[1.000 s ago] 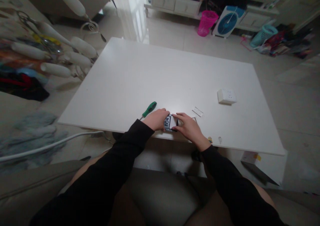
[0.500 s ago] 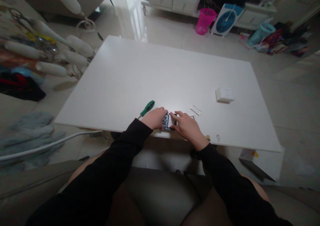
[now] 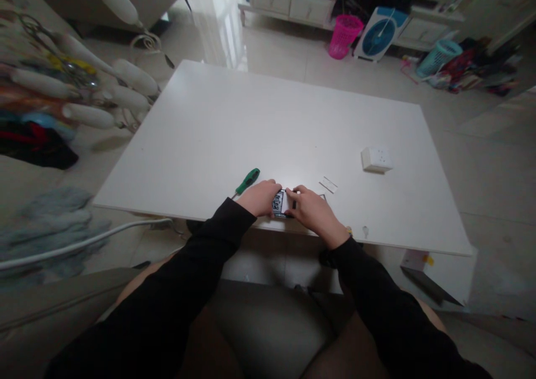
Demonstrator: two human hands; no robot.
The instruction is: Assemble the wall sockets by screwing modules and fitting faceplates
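Close to the table's near edge, a small black-and-white rectangular piece (image 3: 284, 206) with a dark pattern lies between my hands; its exact kind is unclear. My left hand (image 3: 261, 198) grips its left side, fingers curled around the edge. Thumb and fingers of my right hand (image 3: 312, 209) pinch its right side, over a plain white area. A green-handled screwdriver (image 3: 248, 181) lies just beyond my left hand, its tip hidden by the wrist. Past my right hand is a flat white strip (image 3: 328, 185) with dark edges. Another dark-edged piece (image 3: 322, 196) is partly covered by that hand.
A white socket block (image 3: 377, 159) stands at the right of the white table (image 3: 259, 111). Near my right wrist lie a small yellow item (image 3: 349, 230) and a small clear piece (image 3: 365, 231). White lamp arms (image 3: 134, 77) rise at the left. A pink basket (image 3: 344, 36) stands beyond.
Both hands stay on the piece almost unmoved. The piece seems slightly tilted, with its near edge lettering showing a little differently. The camera view has shifted very slightly.
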